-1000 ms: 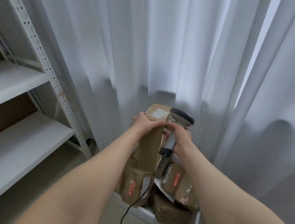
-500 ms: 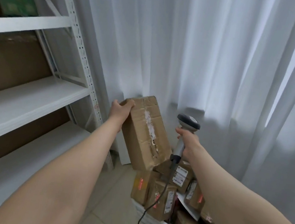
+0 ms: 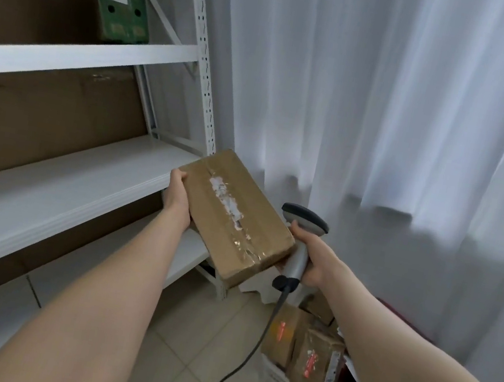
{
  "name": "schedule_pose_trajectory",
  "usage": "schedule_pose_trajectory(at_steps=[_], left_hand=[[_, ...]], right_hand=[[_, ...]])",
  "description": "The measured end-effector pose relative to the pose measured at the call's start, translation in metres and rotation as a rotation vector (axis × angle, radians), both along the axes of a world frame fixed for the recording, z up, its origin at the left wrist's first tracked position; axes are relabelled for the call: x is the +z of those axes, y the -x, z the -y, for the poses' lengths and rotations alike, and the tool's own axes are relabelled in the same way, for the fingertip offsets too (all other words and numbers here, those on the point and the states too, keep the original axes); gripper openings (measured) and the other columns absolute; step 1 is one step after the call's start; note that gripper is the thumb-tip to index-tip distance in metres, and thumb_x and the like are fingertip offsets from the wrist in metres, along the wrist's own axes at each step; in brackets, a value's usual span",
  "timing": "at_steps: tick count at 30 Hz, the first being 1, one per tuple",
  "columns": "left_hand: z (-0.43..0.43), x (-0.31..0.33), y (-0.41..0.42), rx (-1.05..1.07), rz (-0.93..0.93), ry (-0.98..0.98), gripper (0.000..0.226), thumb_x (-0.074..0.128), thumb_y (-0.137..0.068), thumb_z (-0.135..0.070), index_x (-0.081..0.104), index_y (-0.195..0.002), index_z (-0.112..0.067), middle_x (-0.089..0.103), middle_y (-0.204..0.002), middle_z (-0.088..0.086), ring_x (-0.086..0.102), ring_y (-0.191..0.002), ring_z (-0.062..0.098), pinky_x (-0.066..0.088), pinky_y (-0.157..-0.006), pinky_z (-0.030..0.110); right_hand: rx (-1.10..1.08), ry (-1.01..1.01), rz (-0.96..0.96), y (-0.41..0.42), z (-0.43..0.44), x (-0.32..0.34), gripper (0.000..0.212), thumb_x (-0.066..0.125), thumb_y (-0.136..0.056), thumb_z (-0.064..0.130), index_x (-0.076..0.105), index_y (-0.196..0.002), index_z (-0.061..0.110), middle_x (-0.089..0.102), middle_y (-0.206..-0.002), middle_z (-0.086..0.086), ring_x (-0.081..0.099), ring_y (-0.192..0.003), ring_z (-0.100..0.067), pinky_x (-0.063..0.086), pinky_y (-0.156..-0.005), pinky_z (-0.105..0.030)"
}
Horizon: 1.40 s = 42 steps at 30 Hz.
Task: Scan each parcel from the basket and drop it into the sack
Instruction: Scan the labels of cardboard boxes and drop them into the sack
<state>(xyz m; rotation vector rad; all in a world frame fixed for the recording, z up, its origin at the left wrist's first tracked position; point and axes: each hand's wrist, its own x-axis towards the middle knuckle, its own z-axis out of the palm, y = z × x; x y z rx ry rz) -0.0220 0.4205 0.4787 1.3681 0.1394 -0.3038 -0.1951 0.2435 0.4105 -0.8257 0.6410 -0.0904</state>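
Scan seemingly done: the left hand (image 3: 177, 201), grip clamped on the brown taped cardboard parcel (image 3: 236, 218), has swung it leftward; the right hand (image 3: 314, 259) clasps the grey corded scanner (image 3: 303, 223).

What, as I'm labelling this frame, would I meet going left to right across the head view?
green box → left hand → parcel → scanner

both arms outstretched; left hand (image 3: 177, 201) grips parcel (image 3: 234, 221), right hand (image 3: 314, 257) grips scanner (image 3: 304, 219)
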Motion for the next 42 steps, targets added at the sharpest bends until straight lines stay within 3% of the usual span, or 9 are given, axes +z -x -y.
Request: schedule_pose_trajectory(at_steps=[7, 11, 15, 19, 24, 29, 33, 36, 42], left_hand=[[-0.014, -0.021, 0.005, -0.318, -0.029, -0.383, 0.052, 0.064, -0.088, -0.041, 0.054, -0.124, -0.005, 0.065, -0.096, 0.010, 0.062, -0.080, 0.025, 0.050, -0.070, 0.033], [-0.008, -0.030, 0.016, -0.454, -0.007, -0.570, 0.089, 0.056, -0.076, -0.073, 0.038, -0.143, -0.017, 0.045, -0.142, 0.012, 0.046, -0.126, 0.032, 0.039, -0.102, 0.051], [0.002, -0.021, 0.036, -0.588, -0.178, -0.363, 0.072, 0.062, -0.071, -0.071, 0.052, -0.114, -0.014, 0.063, -0.105, 0.016, 0.060, -0.093, 0.032, 0.049, -0.078, 0.045], [0.009, -0.033, 0.039, -0.608, 0.136, -0.529, 0.071, 0.073, -0.076, -0.050, 0.043, -0.132, -0.019, 0.059, -0.101, 0.003, 0.057, -0.091, 0.021, 0.048, -0.072, 0.035], [0.025, -0.033, 0.033, -0.635, 0.264, -0.738, 0.114, 0.082, -0.059, -0.056, 0.021, -0.146, -0.017, 0.044, -0.138, 0.008, 0.048, -0.119, 0.025, 0.042, -0.102, 0.043], [0.040, -0.034, 0.036, -0.717, 0.230, -0.903, 0.126, 0.080, -0.066, -0.053, -0.007, -0.152, -0.024, 0.025, -0.151, 0.013, 0.036, -0.132, 0.035, 0.038, -0.105, 0.050], [0.041, -0.050, 0.041, -0.593, 0.169, -0.766, 0.111, 0.078, -0.072, -0.034, 0.001, -0.152, -0.023, 0.034, -0.146, 0.014, 0.043, -0.123, 0.034, 0.042, -0.100, 0.047], [0.038, -0.055, 0.043, -0.397, 0.041, -0.497, 0.074, 0.072, -0.072, -0.021, 0.034, -0.135, -0.013, 0.051, -0.129, 0.012, 0.053, -0.106, 0.029, 0.046, -0.079, 0.039], [0.020, -0.052, 0.039, -0.366, -0.121, -0.194, 0.026, 0.060, -0.078, -0.009, 0.056, -0.103, -0.012, 0.062, -0.107, 0.012, 0.057, -0.092, 0.027, 0.048, -0.082, 0.041]], right_hand=[[0.023, 0.058, 0.084, -0.029, -0.035, 0.007, 0.016, 0.068, -0.089, 0.013, 0.063, -0.104, 0.016, 0.070, -0.073, -0.008, 0.067, -0.055, -0.019, 0.052, -0.047, -0.027], [-0.073, 0.067, 0.149, -0.043, -0.040, 0.008, 0.039, 0.070, -0.085, 0.002, 0.060, -0.119, 0.017, 0.068, -0.101, -0.011, 0.065, -0.074, -0.023, 0.054, -0.059, -0.033], [-0.088, 0.118, 0.115, -0.048, -0.048, 0.008, 0.036, 0.069, -0.086, 0.004, 0.062, -0.119, 0.015, 0.067, -0.110, -0.009, 0.064, -0.089, -0.023, 0.052, -0.068, -0.035], [-0.064, 0.166, 0.103, -0.043, -0.042, 0.005, 0.033, 0.063, -0.088, -0.001, 0.061, -0.118, 0.014, 0.066, -0.114, -0.008, 0.062, -0.097, -0.027, 0.054, -0.073, -0.040], [-0.062, 0.166, 0.116, -0.035, -0.037, 0.004, 0.026, 0.059, -0.087, -0.004, 0.062, -0.104, 0.015, 0.066, -0.113, -0.009, 0.062, -0.098, -0.029, 0.054, -0.071, -0.038], [-0.051, 0.180, 0.125, -0.030, -0.031, 0.002, 0.032, 0.058, -0.085, -0.007, 0.062, -0.111, 0.013, 0.068, -0.118, -0.009, 0.064, -0.103, -0.031, 0.056, -0.080, -0.041], [0.003, 0.200, 0.133, -0.030, -0.028, 0.006, 0.033, 0.054, -0.085, -0.008, 0.061, -0.111, 0.012, 0.069, -0.114, -0.010, 0.064, -0.100, -0.029, 0.054, -0.084, -0.042], [-0.089, 0.226, 0.043, -0.027, -0.020, 0.004, 0.028, 0.057, -0.084, -0.004, 0.059, -0.105, 0.014, 0.063, -0.111, -0.014, 0.060, -0.093, -0.027, 0.052, -0.081, -0.042], [-0.134, 0.128, -0.052, -0.010, -0.014, -0.006, 0.035, 0.055, -0.086, -0.002, 0.050, -0.117, 0.013, 0.064, -0.099, -0.015, 0.063, -0.083, -0.026, 0.054, -0.072, -0.037]])
